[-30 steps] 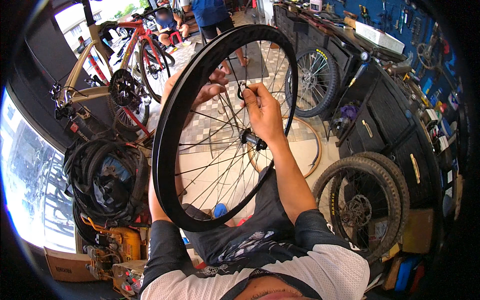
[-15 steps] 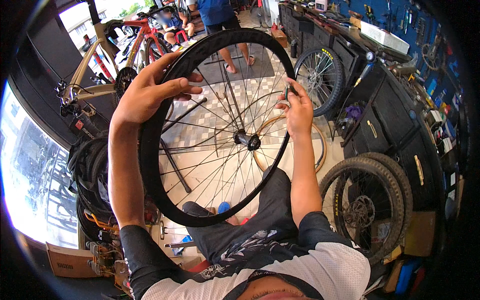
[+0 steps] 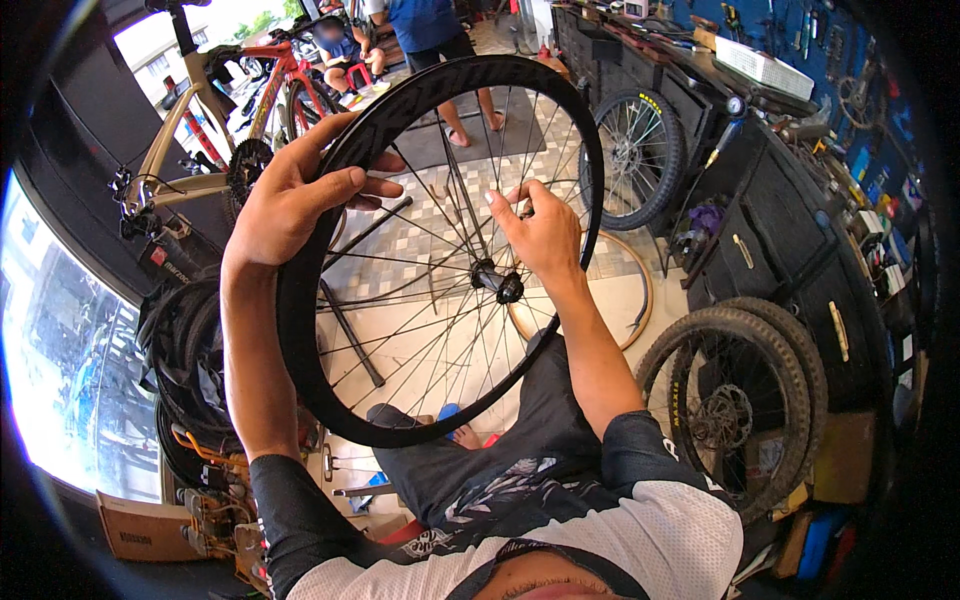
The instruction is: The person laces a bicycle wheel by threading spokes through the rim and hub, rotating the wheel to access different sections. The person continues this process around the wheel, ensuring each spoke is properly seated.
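Held upright in front of me is a black deep-rimmed bicycle wheel [image 3: 303, 340] with thin spokes and a black hub [image 3: 494, 281]. My left hand [image 3: 300, 190] grips the upper left of its rim, fingers wrapped round to the inner side among the spokes. My right hand [image 3: 532, 228] is curled inside the right half of the wheel, beside the spokes, around a small dark object that is mostly hidden by the fingers. My legs [image 3: 540, 420] are below the wheel.
Bikes [image 3: 200, 185] and coiled tyres [image 3: 185, 340] line the left. Spare wheels [image 3: 745, 400] lean by black drawers [image 3: 770, 260] at the right, below a tool board [image 3: 790, 40]. Two people [image 3: 425, 25] are at the back; a loose tan tyre [image 3: 640, 320] lies on the floor.
Since a second ago my left hand has come round from behind the rim to grip it. My right hand moved out toward the right rim, then back leftward among the spokes.
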The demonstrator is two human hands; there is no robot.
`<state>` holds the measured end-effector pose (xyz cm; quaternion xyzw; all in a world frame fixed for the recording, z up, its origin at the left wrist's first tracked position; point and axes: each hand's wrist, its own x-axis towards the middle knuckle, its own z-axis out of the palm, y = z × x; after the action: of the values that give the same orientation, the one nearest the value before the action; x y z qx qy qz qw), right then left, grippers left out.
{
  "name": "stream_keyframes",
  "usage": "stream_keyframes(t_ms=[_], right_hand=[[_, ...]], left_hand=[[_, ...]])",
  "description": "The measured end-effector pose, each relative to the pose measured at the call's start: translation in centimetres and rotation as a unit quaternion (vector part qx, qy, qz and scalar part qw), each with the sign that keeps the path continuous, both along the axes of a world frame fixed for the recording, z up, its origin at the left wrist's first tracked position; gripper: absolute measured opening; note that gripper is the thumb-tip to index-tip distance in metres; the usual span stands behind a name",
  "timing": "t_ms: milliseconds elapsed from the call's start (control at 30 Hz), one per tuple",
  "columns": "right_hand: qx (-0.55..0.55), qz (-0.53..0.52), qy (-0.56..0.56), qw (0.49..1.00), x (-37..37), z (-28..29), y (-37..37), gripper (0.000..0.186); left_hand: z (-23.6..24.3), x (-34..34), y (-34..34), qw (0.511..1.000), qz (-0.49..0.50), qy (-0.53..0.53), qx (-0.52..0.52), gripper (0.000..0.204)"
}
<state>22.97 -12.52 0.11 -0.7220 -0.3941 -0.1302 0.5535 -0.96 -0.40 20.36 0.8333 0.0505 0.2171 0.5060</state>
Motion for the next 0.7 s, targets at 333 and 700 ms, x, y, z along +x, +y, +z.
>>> stream_keyframes(t_ms=[333, 700], right_hand=[[0.011, -0.001, -0.017, 1.000, -0.4, 0.3, -0.2, 0.046], [-0.026, 0.057, 0.032, 0.998, -0.2, 1.1, -0.9, 0.055]], left_hand=[[-0.1, -0.2, -0.3, 1.000, 0.000, -0.005, -0.005, 0.061], [-0.4, -0.2, 0.2, 1.000, 0.001, -0.004, -0.017, 0.060]])
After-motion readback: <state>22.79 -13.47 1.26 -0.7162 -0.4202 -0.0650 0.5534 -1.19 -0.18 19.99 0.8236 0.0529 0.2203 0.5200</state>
